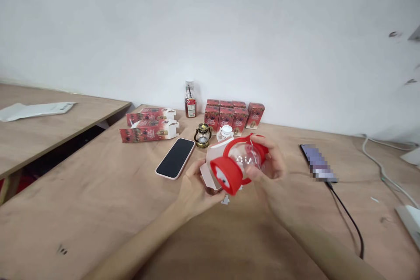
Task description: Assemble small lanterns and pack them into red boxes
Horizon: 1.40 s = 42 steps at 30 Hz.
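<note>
My right hand (269,168) grips a small red lantern (246,157) with a clear globe, tilted so its red base points down and to the left. Below and left of it, my left hand (193,188) is wrapped round an open small box (210,179) whose pale inner flaps show. The lantern's base overlaps the box in view; whether they touch I cannot tell. Just beyond my hands stand a bronze-coloured lantern (203,136) and a white lantern (225,132), the white one partly hidden.
Several closed red boxes (225,119) stand by the wall beside a bottle of dark liquid (190,103). Opened red cartons (149,131) lie at left. A white-edged phone (175,158) lies near my left hand; another phone (317,162) with a black cable (348,212) lies right.
</note>
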### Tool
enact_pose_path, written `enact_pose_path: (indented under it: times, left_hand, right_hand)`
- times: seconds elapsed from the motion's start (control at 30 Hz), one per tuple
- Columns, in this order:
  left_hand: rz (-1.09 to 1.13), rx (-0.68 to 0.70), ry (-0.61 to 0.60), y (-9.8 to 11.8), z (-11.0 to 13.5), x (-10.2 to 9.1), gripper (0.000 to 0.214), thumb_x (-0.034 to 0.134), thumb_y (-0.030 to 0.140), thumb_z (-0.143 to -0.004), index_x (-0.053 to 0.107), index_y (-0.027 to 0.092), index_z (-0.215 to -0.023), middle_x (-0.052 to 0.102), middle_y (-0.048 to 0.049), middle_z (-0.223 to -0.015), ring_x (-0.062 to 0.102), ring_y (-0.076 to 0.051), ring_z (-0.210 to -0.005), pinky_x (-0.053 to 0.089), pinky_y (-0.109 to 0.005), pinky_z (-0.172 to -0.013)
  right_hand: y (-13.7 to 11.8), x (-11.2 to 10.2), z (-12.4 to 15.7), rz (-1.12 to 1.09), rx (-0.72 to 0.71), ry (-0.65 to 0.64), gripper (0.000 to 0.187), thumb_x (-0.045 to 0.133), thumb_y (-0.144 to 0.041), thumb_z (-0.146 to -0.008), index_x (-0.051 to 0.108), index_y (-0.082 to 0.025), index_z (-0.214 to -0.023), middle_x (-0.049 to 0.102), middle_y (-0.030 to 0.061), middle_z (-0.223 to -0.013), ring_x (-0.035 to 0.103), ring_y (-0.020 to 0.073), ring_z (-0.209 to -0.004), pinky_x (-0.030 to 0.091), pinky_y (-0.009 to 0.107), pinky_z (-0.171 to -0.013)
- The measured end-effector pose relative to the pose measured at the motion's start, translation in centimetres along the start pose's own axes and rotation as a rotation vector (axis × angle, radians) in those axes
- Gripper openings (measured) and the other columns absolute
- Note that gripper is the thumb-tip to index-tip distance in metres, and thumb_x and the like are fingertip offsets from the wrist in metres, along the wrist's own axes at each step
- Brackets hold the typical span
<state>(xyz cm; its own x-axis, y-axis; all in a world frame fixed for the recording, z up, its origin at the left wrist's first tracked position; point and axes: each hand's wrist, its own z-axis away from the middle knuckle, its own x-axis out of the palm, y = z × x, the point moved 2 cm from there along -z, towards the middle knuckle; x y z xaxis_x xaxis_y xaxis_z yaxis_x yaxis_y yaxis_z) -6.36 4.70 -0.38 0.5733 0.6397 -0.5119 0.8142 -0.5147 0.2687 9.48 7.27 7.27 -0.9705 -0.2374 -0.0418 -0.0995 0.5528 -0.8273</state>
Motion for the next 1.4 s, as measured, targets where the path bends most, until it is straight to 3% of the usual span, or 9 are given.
enact_pose_path:
  times: [0.07, 0.13, 0.23, 0.33, 0.47, 0.8, 1.03, 1.17, 1.4]
  left_hand:
    - [0.063, -0.046, 0.088, 0.2, 0.0, -0.3, 0.063, 0.069, 0.043, -0.072, 0.036, 0.02, -0.121, 0.06, -0.0076, -0.097, 0.066, -0.021, -0.079, 0.058, -0.031, -0.06]
    - [0.112, -0.08, 0.112, 0.3, 0.1, -0.4, 0.066, 0.07, 0.04, -0.071, 0.034, 0.019, -0.123, 0.06, -0.008, -0.099, 0.067, -0.02, -0.078, 0.058, -0.029, -0.06]
    - [0.113, -0.107, 0.03, 0.2, 0.2, -0.2, 0.065, 0.071, 0.037, -0.068, 0.038, 0.019, -0.121, 0.062, -0.0069, -0.096, 0.068, -0.02, -0.074, 0.057, -0.029, -0.056]
    - [0.116, -0.126, 0.008, 0.1, 0.1, -0.2, 0.065, 0.07, 0.034, -0.066, 0.037, 0.02, -0.12, 0.063, -0.0044, -0.091, 0.066, -0.018, -0.064, 0.055, -0.028, -0.051]
    - [0.149, -0.189, -0.049, 0.1, -0.1, -0.2, 0.062, 0.067, 0.036, -0.068, 0.039, 0.019, -0.121, 0.063, -0.0051, -0.097, 0.067, -0.018, -0.071, 0.055, -0.028, -0.057]
    - [0.221, -0.337, -0.139, -0.6, 1.0, 0.4, 0.086, 0.069, 0.043, -0.07, 0.022, 0.017, -0.137, 0.057, -0.015, -0.12, 0.063, -0.028, -0.103, 0.056, -0.038, -0.078]
    - [0.247, -0.383, -0.216, -0.6, 1.1, 0.2, 0.093, 0.07, 0.038, -0.069, 0.015, 0.025, -0.143, 0.061, -0.0088, -0.116, 0.066, -0.025, -0.094, 0.057, -0.04, -0.076]
    - [0.311, -0.424, -0.131, -0.8, 1.6, 0.7, 0.089, 0.075, 0.036, -0.064, 0.026, 0.018, -0.137, 0.064, -0.0093, -0.105, 0.067, -0.025, -0.09, 0.058, -0.035, -0.07]
    - [0.365, -0.335, 0.058, -1.4, 2.6, 1.2, 0.067, 0.073, 0.036, -0.066, 0.029, 0.024, -0.115, 0.056, -0.0094, -0.114, 0.067, -0.021, -0.086, 0.059, -0.033, -0.062]
  right_hand:
    - [1.1, -0.7, -0.1, 0.1, -0.001, 0.098, 0.038, 0.068, -0.04, -0.077, 0.054, -0.029, -0.111, 0.06, 0.0056, -0.111, 0.061, 0.0213, -0.098, 0.055, 0.036, -0.08]
    - [1.9, -1.1, 0.0, 0.262, 0.006, 0.061, 0.034, 0.07, -0.036, -0.076, 0.057, -0.027, -0.106, 0.06, 0.0058, -0.108, 0.058, 0.023, -0.101, 0.052, 0.041, -0.086]
    - [2.1, -1.0, 0.2, 0.494, -0.078, -0.123, 0.027, 0.069, -0.033, -0.076, 0.063, -0.026, -0.101, 0.059, 0.0064, -0.111, 0.052, 0.0265, -0.113, 0.044, 0.047, -0.099]
    - [1.3, -0.3, 0.3, 0.626, -0.205, -0.355, 0.031, 0.063, -0.03, -0.081, 0.062, -0.027, -0.111, 0.047, 0.0084, -0.131, 0.047, 0.0281, -0.122, 0.044, 0.046, -0.1]
    - [0.5, 0.5, 0.0, 0.687, -0.166, -0.567, 0.036, 0.05, -0.021, -0.088, 0.058, -0.031, -0.121, 0.04, 0.0073, -0.137, 0.049, 0.0245, -0.12, 0.047, 0.044, -0.098]
    - [1.1, 0.9, -1.5, 0.64, -0.121, -0.562, 0.044, 0.056, -0.015, -0.083, 0.057, -0.034, -0.123, 0.048, 0.0052, -0.126, 0.053, 0.0221, -0.114, 0.048, 0.042, -0.096]
    - [0.0, 1.7, -2.0, 0.756, -0.015, -0.598, 0.06, 0.061, -0.013, -0.077, 0.045, -0.034, -0.13, 0.052, 0.0044, -0.124, 0.057, 0.0205, -0.101, 0.048, 0.039, -0.085]
    - [-0.8, 1.7, -2.9, 0.784, 0.048, -0.638, 0.039, 0.067, -0.016, -0.072, 0.054, -0.022, -0.108, 0.057, 0.0044, -0.11, 0.057, 0.0185, -0.09, 0.045, 0.033, -0.077]
    - [-1.1, 2.2, -3.7, 0.8, 0.087, -0.666, 0.037, 0.066, -0.019, -0.069, 0.046, -0.022, -0.1, 0.059, 0.0003, -0.092, 0.052, 0.014, -0.073, 0.034, 0.024, -0.061]
